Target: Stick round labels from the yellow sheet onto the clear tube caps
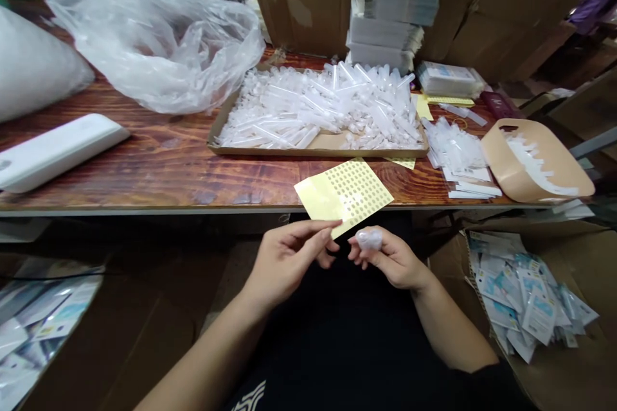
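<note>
My left hand point(289, 255) pinches the near corner of a yellow sticker sheet point(343, 194) dotted with small round labels, holding it just below the table's front edge. My right hand point(388, 257) is closed around a small clear plastic tube point(369, 239), its end pointing towards me. The two hands are close together over my lap, fingertips almost touching. Beyond them, a shallow cardboard tray point(318, 146) on the wooden table holds a heap of several clear plastic tubes point(328, 106).
A crumpled clear plastic bag point(159, 45) lies at the back left, a white flat object point(53, 151) at the left. Packets point(457, 154) and a beige basket point(535, 164) sit at the right. A stack of white packs point(390, 6) stands behind. Cardboard boxes of packets point(525, 295) flank my lap.
</note>
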`<state>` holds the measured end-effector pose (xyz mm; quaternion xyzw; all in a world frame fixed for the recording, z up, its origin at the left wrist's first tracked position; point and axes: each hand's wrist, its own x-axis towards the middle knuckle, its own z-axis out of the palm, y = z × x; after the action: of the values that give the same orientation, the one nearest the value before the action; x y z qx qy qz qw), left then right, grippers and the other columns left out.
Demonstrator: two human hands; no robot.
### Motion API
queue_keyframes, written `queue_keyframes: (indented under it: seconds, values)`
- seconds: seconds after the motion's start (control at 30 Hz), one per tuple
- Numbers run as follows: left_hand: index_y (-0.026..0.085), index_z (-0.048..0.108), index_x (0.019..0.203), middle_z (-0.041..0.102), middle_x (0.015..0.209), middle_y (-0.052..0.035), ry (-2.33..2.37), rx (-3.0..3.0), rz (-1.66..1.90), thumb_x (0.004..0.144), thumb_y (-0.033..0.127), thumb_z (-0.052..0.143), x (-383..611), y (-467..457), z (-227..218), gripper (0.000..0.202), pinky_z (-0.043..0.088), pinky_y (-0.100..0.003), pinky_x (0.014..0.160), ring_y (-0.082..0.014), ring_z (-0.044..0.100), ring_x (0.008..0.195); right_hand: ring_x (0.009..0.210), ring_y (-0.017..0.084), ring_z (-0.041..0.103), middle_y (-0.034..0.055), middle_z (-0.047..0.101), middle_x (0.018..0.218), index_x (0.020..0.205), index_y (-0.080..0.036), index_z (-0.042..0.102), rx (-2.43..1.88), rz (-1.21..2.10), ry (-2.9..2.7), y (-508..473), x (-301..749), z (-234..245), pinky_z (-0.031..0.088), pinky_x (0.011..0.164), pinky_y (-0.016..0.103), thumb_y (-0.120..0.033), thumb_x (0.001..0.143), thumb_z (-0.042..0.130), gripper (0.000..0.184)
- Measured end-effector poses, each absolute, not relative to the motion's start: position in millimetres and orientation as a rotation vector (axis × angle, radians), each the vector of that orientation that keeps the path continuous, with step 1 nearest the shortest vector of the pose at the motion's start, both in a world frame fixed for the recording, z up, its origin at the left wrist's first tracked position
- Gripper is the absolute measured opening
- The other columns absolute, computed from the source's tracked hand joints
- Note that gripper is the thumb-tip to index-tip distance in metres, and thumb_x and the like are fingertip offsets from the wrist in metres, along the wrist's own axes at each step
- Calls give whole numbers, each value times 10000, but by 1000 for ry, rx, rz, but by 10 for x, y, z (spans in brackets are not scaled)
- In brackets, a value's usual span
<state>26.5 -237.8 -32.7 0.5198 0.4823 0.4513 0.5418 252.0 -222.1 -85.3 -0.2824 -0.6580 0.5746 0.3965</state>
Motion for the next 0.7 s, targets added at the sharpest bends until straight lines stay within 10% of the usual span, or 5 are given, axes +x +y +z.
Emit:
queue_keyframes:
  seconds: [0.2,0.7]
  values:
    - [250,690,1140,742,1148,-121,1410,2546,1126,819,97,651,189,-2293,-618,357,559,-422,806,-290,699,997,568,93,569,-38,609,726,977,-213,620,-970,1364,-1285,-2298,2563,-1106,484,496,212,-612,881,741,428]
    - [229,518,793,731,740,17,1237,2968,1334,855,101,729,615,-2249,-630,254,375,-371,713,-181,606,677,538,99,493,-15,632,712,703,-220,564,-1164,1057,-1040,-2339,2291,-961,436,498,254,-474,756,823,366]
